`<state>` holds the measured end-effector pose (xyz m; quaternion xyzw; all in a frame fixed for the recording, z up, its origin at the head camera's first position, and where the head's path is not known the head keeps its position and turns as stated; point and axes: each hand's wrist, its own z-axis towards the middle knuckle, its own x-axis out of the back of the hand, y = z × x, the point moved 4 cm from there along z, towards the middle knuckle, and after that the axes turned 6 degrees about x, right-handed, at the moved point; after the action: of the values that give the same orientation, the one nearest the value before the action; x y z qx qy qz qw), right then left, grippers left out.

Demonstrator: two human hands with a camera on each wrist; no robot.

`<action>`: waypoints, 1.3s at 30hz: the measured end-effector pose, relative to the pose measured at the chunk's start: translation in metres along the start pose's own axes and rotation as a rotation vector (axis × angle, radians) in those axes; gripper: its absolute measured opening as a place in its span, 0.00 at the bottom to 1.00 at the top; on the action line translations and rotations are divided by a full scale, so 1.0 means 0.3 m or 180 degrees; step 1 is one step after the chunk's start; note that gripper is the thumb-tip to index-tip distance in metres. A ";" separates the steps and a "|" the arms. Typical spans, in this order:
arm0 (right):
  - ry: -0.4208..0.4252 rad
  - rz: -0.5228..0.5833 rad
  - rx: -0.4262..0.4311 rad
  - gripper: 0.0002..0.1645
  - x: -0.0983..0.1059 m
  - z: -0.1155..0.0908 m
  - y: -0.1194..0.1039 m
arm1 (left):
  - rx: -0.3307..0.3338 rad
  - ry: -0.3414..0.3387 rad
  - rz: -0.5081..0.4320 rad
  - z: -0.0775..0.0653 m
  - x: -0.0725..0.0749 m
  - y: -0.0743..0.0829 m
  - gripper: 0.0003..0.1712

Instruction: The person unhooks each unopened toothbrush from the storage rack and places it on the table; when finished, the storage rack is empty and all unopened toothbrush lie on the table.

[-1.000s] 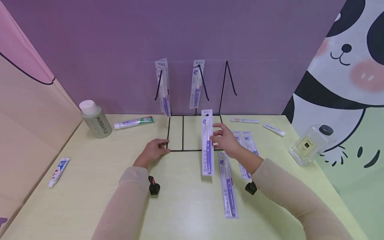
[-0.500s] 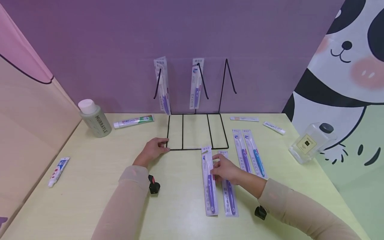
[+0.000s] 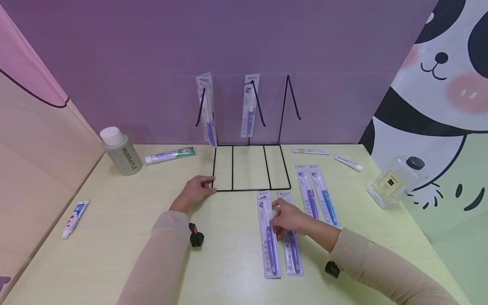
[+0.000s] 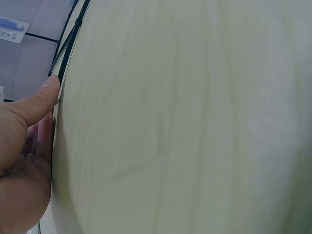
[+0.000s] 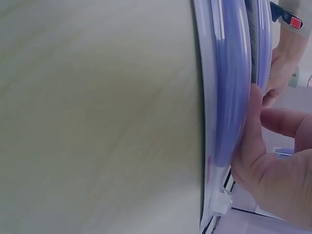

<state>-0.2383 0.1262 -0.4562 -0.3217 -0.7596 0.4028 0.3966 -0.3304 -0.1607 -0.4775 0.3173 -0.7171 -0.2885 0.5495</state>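
Observation:
My left hand (image 3: 194, 192) pinches the front left corner of a black wire rack (image 3: 244, 190); in the left wrist view the thumb (image 4: 41, 100) presses on its bar. With its fingertips at the right edge, my right hand (image 3: 289, 218) holds a packaged purple toothbrush (image 3: 271, 258) lying on the table before the rack. A second packaged toothbrush (image 3: 294, 260) lies under that hand, partly hidden. Packaged toothbrushes hang on the rack's left hook (image 3: 201, 108) and middle hook (image 3: 259, 106); the right hook (image 3: 293, 97) is bare.
Two more packs, a purple toothbrush (image 3: 311, 203) and a blue toothbrush (image 3: 328, 203), lie at right. Around them stand or lie a grey-green bottle (image 3: 126, 156), a toothpaste tube (image 3: 171, 155), a smaller tube (image 3: 75, 219), a white tube (image 3: 348, 162) and a clear bottle (image 3: 392, 182).
My right hand has brought the packaged toothbrush down from in front of the rack to the table, beside the second one. The left hand has stayed on the rack.

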 end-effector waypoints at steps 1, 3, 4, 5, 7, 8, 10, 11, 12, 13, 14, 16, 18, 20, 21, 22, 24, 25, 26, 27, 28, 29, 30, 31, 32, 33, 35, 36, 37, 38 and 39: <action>0.0002 -0.0089 -0.0001 0.36 0.002 0.001 -0.002 | 0.0004 0.0003 0.0004 0.000 0.001 -0.001 0.26; 0.0015 -0.0324 0.0012 0.36 0.007 0.002 -0.007 | 0.0001 0.0019 0.0008 0.001 0.003 -0.003 0.26; 0.0023 -0.0423 0.0028 0.36 0.011 0.003 -0.011 | -0.0002 0.0027 0.0014 0.002 0.003 -0.003 0.26; 0.0028 -0.0514 0.0032 0.35 0.016 0.003 -0.014 | -0.0015 0.0039 0.0025 0.002 0.004 -0.003 0.26; 0.0026 -0.0644 0.0039 0.35 0.027 0.004 -0.024 | -0.0026 0.0057 0.0019 0.002 0.005 -0.003 0.26; 0.0016 -0.0688 0.0054 0.34 0.032 0.005 -0.031 | -0.0033 0.0057 0.0023 0.001 0.005 -0.003 0.26; -0.0016 -0.0682 0.0096 0.32 0.046 0.011 -0.052 | -0.0035 0.0050 0.0016 0.000 0.006 -0.004 0.26; -0.0026 -0.0673 0.0127 0.31 0.053 0.017 -0.065 | -0.0032 0.0045 0.0009 0.000 0.006 -0.006 0.26; -0.0032 -0.0647 0.0169 0.31 0.062 0.026 -0.081 | -0.0026 0.0045 0.0003 -0.002 0.007 -0.007 0.26; -0.0023 -0.0623 0.0239 0.30 0.071 0.039 -0.099 | -0.0020 0.0045 0.0002 -0.002 0.006 -0.008 0.26; 0.0007 -0.0569 0.0312 0.29 0.082 0.054 -0.118 | -0.0016 0.0037 0.0008 -0.003 0.006 -0.010 0.26; 0.0101 -0.0460 0.0488 0.27 0.107 0.095 -0.164 | -0.0015 0.0049 0.0014 -0.002 0.006 -0.013 0.26; 0.0227 -0.0340 0.0701 0.25 0.134 0.145 -0.212 | -0.0015 0.0052 0.0016 -0.002 0.004 -0.018 0.26; 0.0431 -0.0252 0.0903 0.23 0.164 0.200 -0.258 | -0.0022 0.0063 0.0020 -0.002 -0.001 -0.020 0.26; 0.0549 -0.0266 0.1010 0.23 0.180 0.227 -0.281 | -0.0007 0.0069 0.0003 -0.002 -0.004 -0.021 0.26; 0.0692 -0.0272 0.1114 0.23 0.196 0.257 -0.304 | 0.0008 0.0069 -0.0016 -0.002 -0.006 -0.021 0.26; 0.0987 -0.0235 0.1332 0.22 0.228 0.315 -0.350 | 0.0033 0.0075 -0.0037 -0.003 -0.011 -0.021 0.26; 0.1136 -0.0183 0.1416 0.22 0.243 0.345 -0.373 | 0.0061 0.0083 -0.0050 -0.004 -0.012 -0.021 0.25; 0.1279 -0.0119 0.1513 0.22 0.258 0.373 -0.398 | 0.0086 0.0077 -0.0065 -0.003 -0.012 -0.022 0.25; 0.1405 -0.0070 0.1606 0.23 0.273 0.400 -0.422 | 0.0109 0.0077 -0.0077 -0.002 -0.011 -0.024 0.25; 0.1520 -0.0020 0.1703 0.23 0.286 0.423 -0.445 | 0.0108 0.0077 -0.0067 -0.002 -0.011 -0.024 0.25; 0.1612 -0.0007 0.1791 0.23 0.298 0.442 -0.468 | 0.0116 0.0081 -0.0072 -0.002 -0.010 -0.025 0.25; 0.1683 -0.0062 0.1880 0.24 0.309 0.458 -0.489 | 0.0130 0.0083 -0.0082 -0.002 -0.010 -0.024 0.25; 0.1721 -0.0118 0.1968 0.25 0.317 0.469 -0.510 | 0.0127 0.0081 -0.0085 -0.003 -0.010 -0.023 0.26; 0.1755 -0.0232 0.2047 0.26 0.325 0.476 -0.530 | 0.0130 0.0082 -0.0095 -0.003 -0.009 -0.022 0.26; 0.1765 -0.0328 0.2136 0.27 0.333 0.481 -0.549 | 0.0129 0.0088 -0.0105 -0.005 -0.008 -0.019 0.26; 0.1719 -0.0384 0.2198 0.28 0.345 0.487 -0.578 | 0.0108 0.0090 -0.0125 -0.008 -0.006 -0.011 0.26; 0.1700 -0.0381 0.2200 0.28 0.350 0.488 -0.589 | 0.0104 0.0091 -0.0130 -0.010 -0.004 -0.008 0.26; 0.1685 -0.0308 0.2168 0.28 0.355 0.489 -0.598 | 0.0103 0.0090 -0.0140 -0.011 -0.003 -0.006 0.26; 0.1701 -0.0263 0.2109 0.27 0.360 0.491 -0.603 | 0.0101 0.0089 -0.0141 -0.012 -0.002 -0.004 0.26; 0.1705 -0.0174 0.2033 0.27 0.364 0.493 -0.606 | 0.0084 0.0085 -0.0130 -0.013 -0.001 -0.003 0.26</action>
<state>-0.4489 0.0766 -0.3145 -0.2558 -0.4747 0.5095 0.6705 -0.3265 -0.1612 -0.4775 0.3430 -0.7068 -0.2859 0.5487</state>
